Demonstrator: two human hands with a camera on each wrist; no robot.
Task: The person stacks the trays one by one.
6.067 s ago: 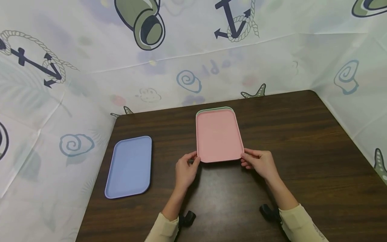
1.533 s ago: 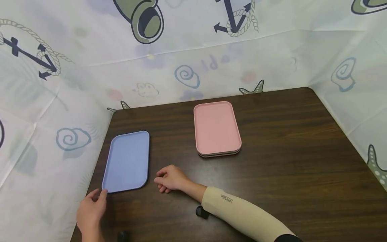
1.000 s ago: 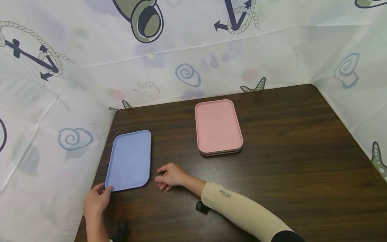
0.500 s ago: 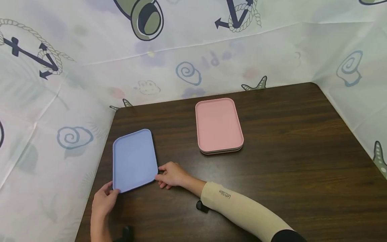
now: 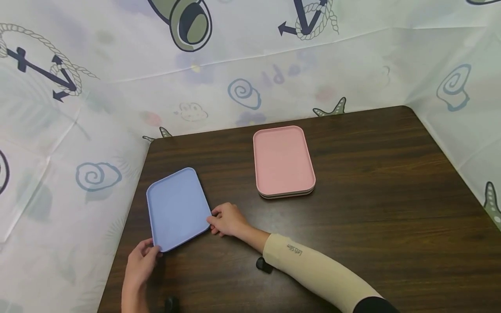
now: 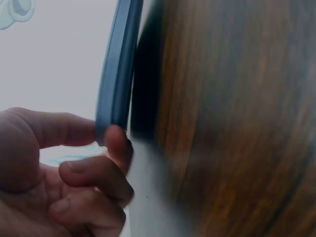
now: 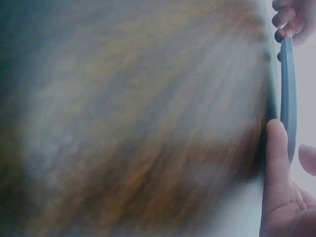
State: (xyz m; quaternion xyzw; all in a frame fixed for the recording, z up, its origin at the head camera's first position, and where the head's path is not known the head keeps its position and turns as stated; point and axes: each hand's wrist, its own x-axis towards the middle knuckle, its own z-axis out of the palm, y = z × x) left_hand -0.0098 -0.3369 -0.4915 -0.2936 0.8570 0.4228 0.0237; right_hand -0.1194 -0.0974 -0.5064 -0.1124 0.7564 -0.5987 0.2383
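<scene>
While gripped by hands [image 5: 228,219], blue tray [image 5: 177,208]

Dark brown wood-grain table [image 5: 372,182], rounded far corners, grain running left to right; blurred brown in both wrist views. On it, centre and toward the far edge, pink tray [image 5: 282,159] lying flat atop a stack of trays, edges of those beneath just showing at the near end, colours there too thin to tell. Around the table on three sides, white printed sheet [image 5: 117,100] with creases: navy anchors with rope [image 5: 307,19], olive and navy round shapes [image 5: 188,24], blue spirals [image 5: 243,93], starfish [image 5: 332,108] at the table's far edge
</scene>
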